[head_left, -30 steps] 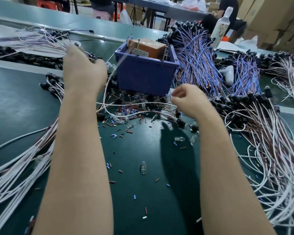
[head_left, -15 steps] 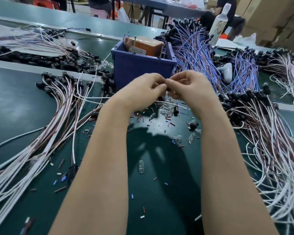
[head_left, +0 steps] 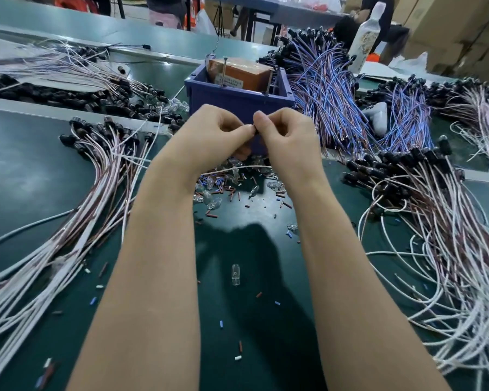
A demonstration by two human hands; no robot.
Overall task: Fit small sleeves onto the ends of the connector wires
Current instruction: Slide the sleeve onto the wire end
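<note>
The left hand (head_left: 215, 136) and right hand (head_left: 290, 142) are together, raised above the table, with fingers curled and the tips of thumb and forefinger meeting. Between them they pinch a small dark piece (head_left: 253, 128); the fingers cover most of it, so I cannot tell what it is. A white wire (head_left: 237, 168) runs crosswise just under both wrists, and its ends are hidden behind them.

Directly behind the hands stands a blue bin (head_left: 223, 100) with a brown box (head_left: 237, 70) inside; the hands block part of its front wall. Below the hands a heap of clear sleeves (head_left: 209, 193) lies on the green table (head_left: 26, 179), mixed with short coloured tube bits (head_left: 240, 346) that scatter toward the near edge. One clear sleeve (head_left: 235, 274) lies alone between the forearms.

A left wire bundle (head_left: 76, 235) of white and brown leads with black connectors fans out beside the left arm. A right wire bundle (head_left: 449, 235) sprawls beside the right arm. Blue-violet wires (head_left: 328, 88) lie just to the right of the bin, and a pale bottle (head_left: 364, 38) stands behind them.
</note>
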